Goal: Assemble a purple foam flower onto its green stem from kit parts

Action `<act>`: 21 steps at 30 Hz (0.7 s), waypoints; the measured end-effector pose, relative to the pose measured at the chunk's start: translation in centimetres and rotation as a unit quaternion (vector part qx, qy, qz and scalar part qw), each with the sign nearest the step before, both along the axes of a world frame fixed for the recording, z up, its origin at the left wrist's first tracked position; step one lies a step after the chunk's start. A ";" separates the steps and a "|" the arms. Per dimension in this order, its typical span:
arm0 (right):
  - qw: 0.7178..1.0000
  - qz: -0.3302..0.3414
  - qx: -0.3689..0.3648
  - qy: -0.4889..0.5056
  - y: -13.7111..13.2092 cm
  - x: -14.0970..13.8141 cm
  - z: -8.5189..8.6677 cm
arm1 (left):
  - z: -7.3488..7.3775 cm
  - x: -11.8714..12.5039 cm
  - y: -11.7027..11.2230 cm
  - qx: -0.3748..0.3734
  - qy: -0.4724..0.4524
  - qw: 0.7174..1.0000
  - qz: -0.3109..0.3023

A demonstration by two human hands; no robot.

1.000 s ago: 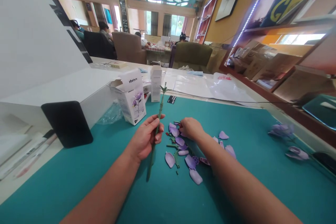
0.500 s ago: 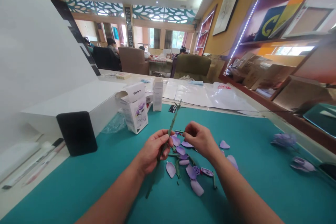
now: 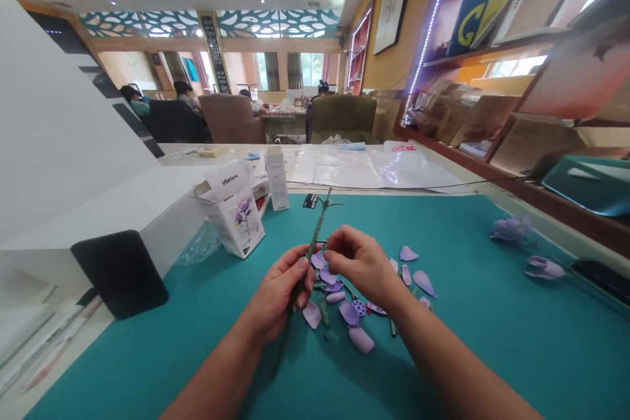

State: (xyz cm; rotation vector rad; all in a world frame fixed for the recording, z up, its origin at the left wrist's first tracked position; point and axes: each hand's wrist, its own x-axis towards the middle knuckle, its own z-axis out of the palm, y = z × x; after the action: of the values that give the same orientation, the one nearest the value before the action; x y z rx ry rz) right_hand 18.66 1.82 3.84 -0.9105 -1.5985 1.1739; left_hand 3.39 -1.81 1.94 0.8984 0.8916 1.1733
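My left hand (image 3: 285, 282) is wrapped round a long green toy flower stem (image 3: 319, 223), which slants up and away from me with small prongs at its top. Close by on the right, my right hand (image 3: 357, 259) is closed in a pinch on a thin green stem piece (image 3: 321, 243), mostly covered by the fingers and close against the long stem. Under both hands lie loose purple petals (image 3: 361, 339), green parts (image 3: 323, 310) and a purple wheel-shaped piece (image 3: 359, 308) on the green mat (image 3: 197, 348).
An opened white flower box (image 3: 233, 210) and a narrow white carton (image 3: 276, 177) stand behind my left hand. A black panel (image 3: 119, 274) leans at left. Two purple flowers, one full (image 3: 510, 228) and one bud (image 3: 545, 268), lie at right. People sit far back.
My right hand has brought the thin green piece closer to the long stem. My view has turned a little to the right, so the surroundings appear further left.
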 end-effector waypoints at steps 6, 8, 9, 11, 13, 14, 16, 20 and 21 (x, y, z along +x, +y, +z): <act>0.998 0.005 -0.061 0.004 0.0 -0.1 0.0 | 0.1 0.1 -0.1 0.003 0.019 1.000 0.008; 0.997 -0.003 -0.075 0.001 0.0 -0.1 0.1 | 0.2 0.1 -0.1 0.006 0.028 1.000 0.005; 0.997 -0.004 -0.078 -0.001 0.0 -0.1 0.2 | 0.2 0.1 -0.2 0.009 0.033 0.999 0.005; 0.997 -0.003 -0.079 -0.005 0.0 -0.1 0.3 | 0.2 0.1 -0.3 0.013 0.045 0.999 0.005; 0.997 -0.002 -0.078 -0.012 -0.1 0.0 0.4 | 0.1 0.0 -0.4 0.018 0.059 0.998 0.010; 0.997 -0.001 -0.081 -0.016 -0.1 0.0 0.5 | 0.1 -0.1 -0.4 0.021 0.067 0.997 0.011; 0.996 -0.002 -0.085 -0.022 -0.1 0.2 0.7 | 0.1 -0.2 -0.4 0.029 0.087 0.996 0.011; 0.995 -0.001 -0.091 -0.048 -0.2 0.4 1.2 | 0.3 -0.5 -0.4 0.052 0.135 0.989 0.004; 0.994 0.001 -0.092 -0.056 -0.2 0.5 1.3 | 0.4 -0.6 -0.3 0.058 0.147 0.987 0.003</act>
State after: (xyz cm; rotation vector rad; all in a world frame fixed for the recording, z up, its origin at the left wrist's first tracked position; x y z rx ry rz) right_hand 19.16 1.61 5.15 -1.1101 -1.5980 1.3067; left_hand 2.74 -2.15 2.31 1.1867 1.0717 1.1239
